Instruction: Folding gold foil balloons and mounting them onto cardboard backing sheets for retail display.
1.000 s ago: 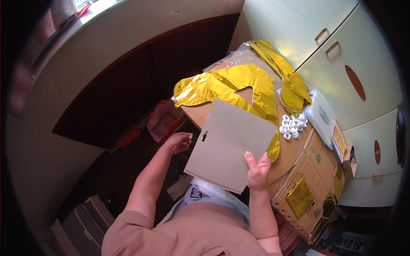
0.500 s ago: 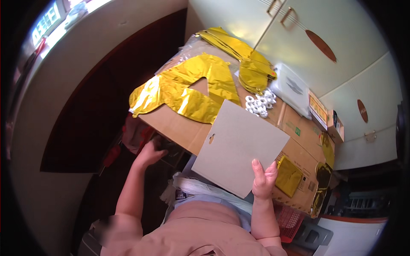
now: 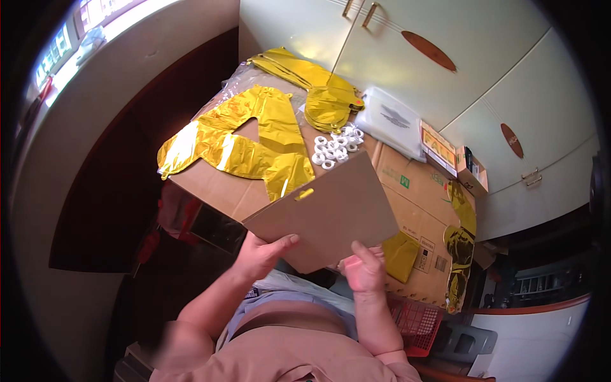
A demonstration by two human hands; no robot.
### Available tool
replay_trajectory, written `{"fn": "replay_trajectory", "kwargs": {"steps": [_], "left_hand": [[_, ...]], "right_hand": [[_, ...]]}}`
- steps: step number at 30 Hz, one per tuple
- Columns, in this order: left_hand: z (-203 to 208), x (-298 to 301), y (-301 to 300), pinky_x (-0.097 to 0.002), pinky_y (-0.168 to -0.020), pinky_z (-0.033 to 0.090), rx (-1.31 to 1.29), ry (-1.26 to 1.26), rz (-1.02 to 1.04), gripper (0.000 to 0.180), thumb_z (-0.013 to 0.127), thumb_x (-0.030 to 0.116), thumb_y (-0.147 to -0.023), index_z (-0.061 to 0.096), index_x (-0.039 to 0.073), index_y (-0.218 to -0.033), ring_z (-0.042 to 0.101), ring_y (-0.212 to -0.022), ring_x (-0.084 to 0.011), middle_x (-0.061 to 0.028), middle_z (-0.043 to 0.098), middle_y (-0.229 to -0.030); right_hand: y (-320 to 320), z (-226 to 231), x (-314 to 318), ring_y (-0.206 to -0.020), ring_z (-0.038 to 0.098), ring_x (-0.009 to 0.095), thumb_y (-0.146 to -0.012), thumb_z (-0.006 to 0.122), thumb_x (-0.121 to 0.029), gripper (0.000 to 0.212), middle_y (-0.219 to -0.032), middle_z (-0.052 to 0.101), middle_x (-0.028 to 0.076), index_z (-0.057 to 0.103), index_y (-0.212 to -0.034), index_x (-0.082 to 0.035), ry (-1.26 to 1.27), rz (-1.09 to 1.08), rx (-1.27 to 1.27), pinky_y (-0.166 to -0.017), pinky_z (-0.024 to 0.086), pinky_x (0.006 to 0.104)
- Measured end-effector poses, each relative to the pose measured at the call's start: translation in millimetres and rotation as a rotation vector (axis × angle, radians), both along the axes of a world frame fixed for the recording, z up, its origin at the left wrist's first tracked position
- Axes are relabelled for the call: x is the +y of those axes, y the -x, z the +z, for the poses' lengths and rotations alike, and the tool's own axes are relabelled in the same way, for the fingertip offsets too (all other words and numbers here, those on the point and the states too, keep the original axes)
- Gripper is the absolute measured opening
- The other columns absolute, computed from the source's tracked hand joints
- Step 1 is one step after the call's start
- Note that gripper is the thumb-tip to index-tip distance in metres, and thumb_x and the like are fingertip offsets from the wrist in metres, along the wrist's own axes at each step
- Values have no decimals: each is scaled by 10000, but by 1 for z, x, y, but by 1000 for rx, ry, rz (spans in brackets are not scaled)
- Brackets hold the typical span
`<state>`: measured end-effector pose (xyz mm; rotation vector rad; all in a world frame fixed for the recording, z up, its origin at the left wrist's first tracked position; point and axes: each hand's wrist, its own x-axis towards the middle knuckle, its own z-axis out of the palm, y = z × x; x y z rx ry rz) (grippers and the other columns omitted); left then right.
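A flat grey-brown sheet of cardboard (image 3: 331,213) with a small hang slot near one corner is held tilted in front of me, over the near edge of the cardboard-covered table. My left hand (image 3: 262,253) grips its lower left edge, the thumb lying on the near face. On its lower right edge, my right hand (image 3: 364,267) also closes, thumb on top, with fingers partly hidden behind. Past the sheet, a flat gold foil balloon (image 3: 273,137) shaped like a letter A lies on the table. Several small white rolls of tape (image 3: 337,145) are heaped beside it.
More folded gold foil (image 3: 328,108) lies at the back. A clear plastic-wrapped white pack (image 3: 391,124) and small boxes (image 3: 470,170) stand along the cabinets (image 3: 439,63). Another gold foil piece (image 3: 402,256) sits right of my right hand, above a red basket (image 3: 414,328).
My left hand has come from beside the table onto the sheet's left edge. The sheet has tilted and turned, and the whole view has shifted.
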<state>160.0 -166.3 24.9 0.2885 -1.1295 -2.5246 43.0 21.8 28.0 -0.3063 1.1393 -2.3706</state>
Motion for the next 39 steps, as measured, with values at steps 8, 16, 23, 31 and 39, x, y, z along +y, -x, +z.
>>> {"fn": "replay_trajectory", "kwargs": {"steps": [8,16,23,31,39], "left_hand": [[65,-10,24,-316,-792,540,221,1118,-98,191,692,-49,-848,696,30,-1023,708,-900,-227,-107,723,-965],[14,-9,51,-190,-602,438,16,737,-43,93,705,26,-871,700,47,-961,557,-713,-23,34,649,-824],[10,-17,61,-247,-766,518,-54,679,1,161,712,1,-873,699,-6,-1033,637,-849,-81,-15,702,-907],[52,-3,93,-297,-816,550,-115,292,-213,277,733,102,-877,675,-9,-1124,683,-910,-150,-66,715,-1018],[32,57,174,-406,-1021,433,-199,285,-195,706,685,240,-933,298,38,-1488,505,-1263,-223,-154,466,-1433]], "right_hand": [[59,65,73,-1035,645,175,-848,759,-57,376,-1130,691,79,626,-1200,-48,-354,125,613,-959,484,346],[63,7,27,-816,614,74,-878,725,-28,99,-893,684,2,696,-973,-30,-333,20,586,-743,503,242],[64,22,17,-868,631,80,-911,708,-73,141,-940,704,16,678,-1032,-8,-483,33,555,-804,513,246],[84,41,60,-902,651,100,-956,645,-105,306,-1079,681,42,579,-1236,0,-373,61,519,-741,572,260],[86,73,100,-694,694,189,-957,621,-101,149,-827,696,114,648,-1055,7,-869,-658,1036,-577,568,315]]}}
